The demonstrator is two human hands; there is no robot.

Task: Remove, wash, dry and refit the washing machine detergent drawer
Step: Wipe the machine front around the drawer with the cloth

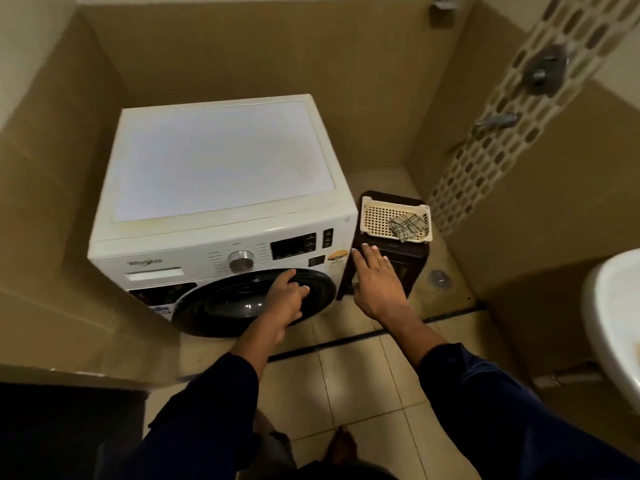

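Note:
A white front-loading washing machine [221, 174] stands in a tiled corner. Its detergent drawer [154, 273] sits closed at the left of the control panel, beside the silver dial [241, 260]. My left hand [285, 299] hovers in front of the dark round door [225, 303], fingers loosely extended, holding nothing. My right hand [375, 278] reaches forward with straight fingers just right of the machine's front corner, over a dark stool [415, 252]. A cream perforated basket [381, 214] on the stool holds a checked cloth [407, 225].
A white washbasin [613, 320] juts in at the right edge. Taps [498, 120] and a mosaic strip are on the right wall. A floor drain [440, 279] lies beyond the stool. Beige floor tiles stretch under my arms; a dark mat [69, 427] lies at lower left.

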